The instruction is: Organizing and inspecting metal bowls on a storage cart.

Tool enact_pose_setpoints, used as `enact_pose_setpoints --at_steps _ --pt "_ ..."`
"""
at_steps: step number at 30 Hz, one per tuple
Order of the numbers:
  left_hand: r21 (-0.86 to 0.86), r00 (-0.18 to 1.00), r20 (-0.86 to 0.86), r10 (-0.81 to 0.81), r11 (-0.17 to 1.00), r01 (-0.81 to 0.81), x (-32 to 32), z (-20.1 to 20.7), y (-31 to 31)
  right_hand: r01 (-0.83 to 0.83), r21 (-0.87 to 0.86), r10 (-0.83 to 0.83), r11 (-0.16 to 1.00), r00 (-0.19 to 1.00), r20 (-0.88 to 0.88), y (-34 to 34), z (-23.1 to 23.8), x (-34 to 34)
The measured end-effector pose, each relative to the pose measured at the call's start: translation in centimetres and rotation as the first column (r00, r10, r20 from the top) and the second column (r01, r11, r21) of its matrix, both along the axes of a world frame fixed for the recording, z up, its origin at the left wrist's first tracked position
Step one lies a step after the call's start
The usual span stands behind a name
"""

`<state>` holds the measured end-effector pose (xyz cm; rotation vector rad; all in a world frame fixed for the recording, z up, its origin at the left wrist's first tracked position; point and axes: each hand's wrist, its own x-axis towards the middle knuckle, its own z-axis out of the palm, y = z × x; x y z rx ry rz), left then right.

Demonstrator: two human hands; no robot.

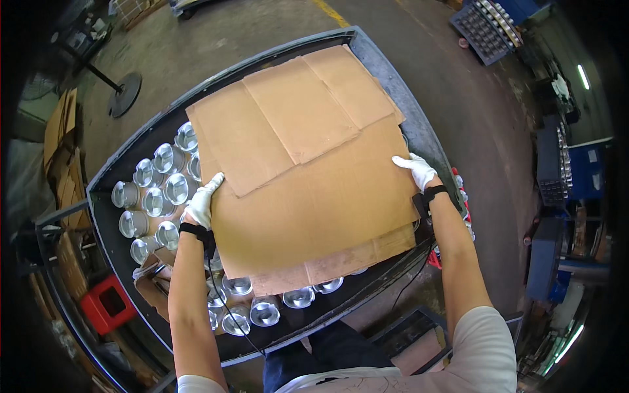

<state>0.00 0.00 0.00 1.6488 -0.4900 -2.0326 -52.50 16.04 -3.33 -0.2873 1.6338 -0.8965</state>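
Note:
A stack of flat brown cardboard sheets (321, 209) lies across a large dark bin (393, 78). Narrower creased sheets (268, 118) rest on top at the far side. My left hand (204, 202), in a white glove, grips the stack's left edge with the thumb on top. On the opposite edge my right hand (415, 170), also gloved in white, holds the cardboard with its thumb lying over it; its other fingers are mostly hidden. Shiny round metal parts (177, 188) stand in the bin left of the cardboard, and more metal parts (265, 311) show along its near side.
An opened cardboard piece (156, 274) sits in the bin's near left corner. Outside stand a red plastic stool (107, 304) at left and a round-based stand (124, 95) at far left. Racks of metal parts (488, 29) line the right. Black cables hang from both wrists.

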Motion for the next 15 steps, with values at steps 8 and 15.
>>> enact_pose_setpoints --at_steps 8,15 --pt "-0.239 0.998 -0.054 -0.033 0.971 0.019 2.6 4.2 3.2 0.047 -0.266 -0.047 0.963 0.999 0.007 3.0 1.9 1.4" --pt "-0.449 0.999 -0.013 -0.042 0.893 0.031 3.2 14.1 6.4 0.02 -0.375 -0.055 0.927 0.995 -0.083 5.0 7.8 -1.0"
